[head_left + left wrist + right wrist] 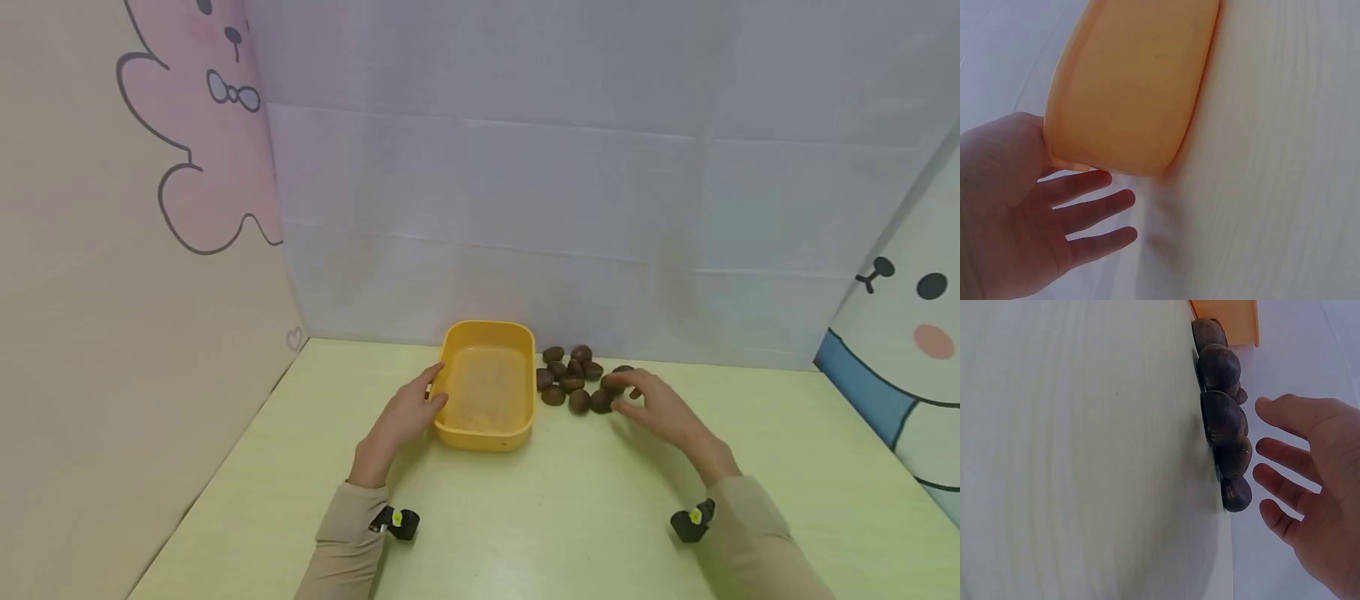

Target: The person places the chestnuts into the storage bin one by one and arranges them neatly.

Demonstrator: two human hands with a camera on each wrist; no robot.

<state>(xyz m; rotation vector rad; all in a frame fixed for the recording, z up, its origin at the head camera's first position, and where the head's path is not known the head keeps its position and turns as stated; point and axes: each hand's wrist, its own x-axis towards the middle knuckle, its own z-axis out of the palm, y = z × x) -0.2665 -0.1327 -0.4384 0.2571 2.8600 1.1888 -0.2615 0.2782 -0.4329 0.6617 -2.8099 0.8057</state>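
A yellow rectangular tub [486, 442] stands upright on the table, with no item visible inside. My left hand [408, 412] is at its left rim, the thumb lying over the edge. In the left wrist view, several fingers [1094, 209] extend loosely outside the tub's wall [1129, 87], while the thumb is hidden; firm contact cannot be told. Several brown chestnuts [580, 402] lie in a loose cluster right of the tub. Over the cluster's right end hovers my right hand [663, 410], its fingers spread and slightly bent. The right wrist view shows a gap between those fingers and the chestnuts [1222, 417].
The pale yellow-green table [540, 517] reaches back to a white cloth backdrop [487, 183]. Printed side panels rise at the left and right. Each wrist carries a small black camera [403, 523].
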